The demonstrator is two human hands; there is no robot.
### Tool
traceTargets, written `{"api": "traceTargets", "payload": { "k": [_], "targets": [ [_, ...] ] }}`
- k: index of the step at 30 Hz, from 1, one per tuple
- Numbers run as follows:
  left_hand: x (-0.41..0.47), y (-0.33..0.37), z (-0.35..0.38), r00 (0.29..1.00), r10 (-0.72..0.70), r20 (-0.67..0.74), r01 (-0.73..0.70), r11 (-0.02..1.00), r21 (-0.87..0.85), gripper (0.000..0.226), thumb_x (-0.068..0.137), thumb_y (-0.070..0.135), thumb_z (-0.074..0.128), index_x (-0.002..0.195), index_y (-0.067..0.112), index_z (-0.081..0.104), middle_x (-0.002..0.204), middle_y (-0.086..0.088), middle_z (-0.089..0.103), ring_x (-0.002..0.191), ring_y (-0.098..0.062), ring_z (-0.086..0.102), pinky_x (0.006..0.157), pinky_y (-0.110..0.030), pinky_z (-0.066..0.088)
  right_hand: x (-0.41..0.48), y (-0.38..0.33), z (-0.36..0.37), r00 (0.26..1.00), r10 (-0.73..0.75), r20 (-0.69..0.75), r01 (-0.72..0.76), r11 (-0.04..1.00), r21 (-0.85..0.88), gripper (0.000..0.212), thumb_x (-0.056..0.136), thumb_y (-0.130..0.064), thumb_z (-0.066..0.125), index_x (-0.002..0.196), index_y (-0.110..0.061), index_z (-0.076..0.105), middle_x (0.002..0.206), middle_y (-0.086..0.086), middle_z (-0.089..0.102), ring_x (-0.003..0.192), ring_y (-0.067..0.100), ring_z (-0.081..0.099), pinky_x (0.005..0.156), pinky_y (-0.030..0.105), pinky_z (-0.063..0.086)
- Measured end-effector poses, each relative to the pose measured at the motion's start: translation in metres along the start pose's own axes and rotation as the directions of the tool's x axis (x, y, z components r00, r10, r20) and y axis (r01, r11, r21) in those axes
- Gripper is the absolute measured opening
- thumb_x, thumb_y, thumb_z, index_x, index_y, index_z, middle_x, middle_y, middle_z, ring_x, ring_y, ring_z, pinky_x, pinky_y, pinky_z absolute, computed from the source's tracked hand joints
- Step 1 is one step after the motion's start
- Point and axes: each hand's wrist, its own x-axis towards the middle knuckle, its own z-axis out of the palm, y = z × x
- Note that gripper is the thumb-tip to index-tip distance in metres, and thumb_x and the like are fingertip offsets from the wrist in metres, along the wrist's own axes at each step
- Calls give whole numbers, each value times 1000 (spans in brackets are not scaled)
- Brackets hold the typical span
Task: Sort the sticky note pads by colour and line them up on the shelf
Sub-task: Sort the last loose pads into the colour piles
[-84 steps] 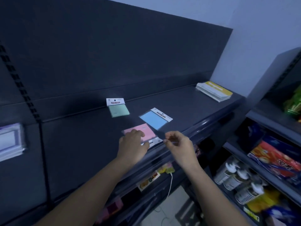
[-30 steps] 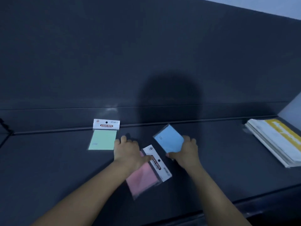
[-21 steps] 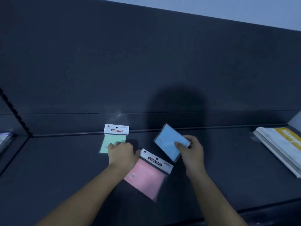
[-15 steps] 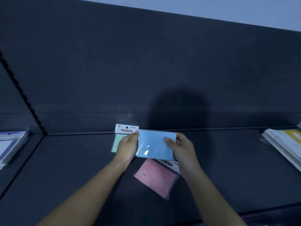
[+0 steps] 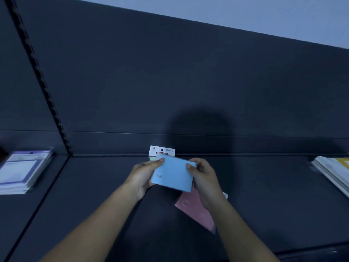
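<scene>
Head view: left hand (image 5: pixel 143 173) and right hand (image 5: pixel 205 178) hold the blue pad (image 5: pixel 172 173) over the shelf (image 5: pixel 94 186), fingers (image 5: pixel 157 162) clamped on its edges. Likely next: lay it squarely beside the far green pad (image 5: pixel 162 151); pink pad (image 5: pixel 196 210) lies nearer.

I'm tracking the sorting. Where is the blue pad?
Head view, centre: blue pad held between left hand and right hand, in front of the green pad, above the pink pad.

Clear, glossy plastic sleeves are wrapping the blue pad (image 5: pixel 172 173) and the pink pad (image 5: pixel 196 210) of paper notes, while the shelf (image 5: pixel 94 195) beneath is showing a smooth, matt finish.
</scene>
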Motion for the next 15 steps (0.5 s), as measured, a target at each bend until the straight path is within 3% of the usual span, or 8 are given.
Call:
{"api": "traceTargets", "payload": {
  "k": [4, 6, 8, 10, 12, 14, 15],
  "targets": [
    [1, 0, -5, 988, -58, 142, 49, 996, 70, 22, 81, 14, 68, 101, 5, 67, 94, -12, 72, 75, -19, 69, 68, -27, 57, -2, 1, 2, 1000, -12, 28, 9, 995, 101, 18, 88, 0, 57, 95, -16, 58, 94, 0, 62, 71, 8, 61, 55, 19, 49],
    [3, 0, -5, 991, 17, 130, -33, 992, 123, 18, 84, 12, 65, 101, 6, 68, 90, -9, 73, 70, -16, 68, 62, -23, 56, -3, 3, -4, 997, -79, -4, 78, 996, -43, 27, 88, -2, 58, 105, -22, 56, 106, -6, 59, 77, -1, 63, 61, 13, 49],
    [6, 2, -5, 987, 151, 47, -156, 977, 148, 13, 88, 12, 62, 99, 8, 67, 89, -7, 71, 69, -14, 65, 57, -20, 52, -6, 3, -18, 985, -168, -34, 145, 922, -358, 37, 88, -9, 62, 121, -22, 50, 122, -5, 51, 97, 2, 59, 77, 16, 50],
    [10, 6, -5, 967, 253, -13, -250, 960, 128, 6, 91, 12, 58, 93, 12, 63, 86, -4, 69, 67, -12, 63, 52, -16, 50, -9, 1, -36, 983, -182, -29, 111, 713, -693, 51, 85, -27, 66, 131, -17, 46, 131, -1, 45, 117, 13, 49, 97, 29, 43],
    [14, 8, -4, 956, 293, -29, -287, 949, 129, 4, 93, 12, 55, 91, 15, 58, 86, -1, 67, 68, -11, 61, 51, -16, 50, -14, -2, -52, 998, -57, -34, -7, 418, -909, 70, 78, -51, 66, 136, -19, 41, 133, -1, 42, 125, 19, 39, 104, 37, 34],
    [16, 6, 0, 964, 264, 28, -265, 951, 159, 4, 93, 14, 56, 95, 16, 57, 93, -1, 67, 74, -12, 63, 61, -21, 51, -19, -3, -62, 992, 97, -78, -93, 156, -983, 81, 70, -62, 66, 134, -21, 39, 132, 0, 38, 126, 22, 33, 103, 39, 31],
    [17, 3, 4, 970, 233, 71, -242, 954, 176, 8, 92, 14, 57, 99, 18, 57, 98, -1, 67, 78, -13, 63, 68, -24, 51, -20, -2, -65, 983, 153, -99, -115, 100, -988, 82, 67, -62, 68, 131, -20, 40, 131, 1, 38, 125, 23, 33, 102, 39, 32]
  ]
}}
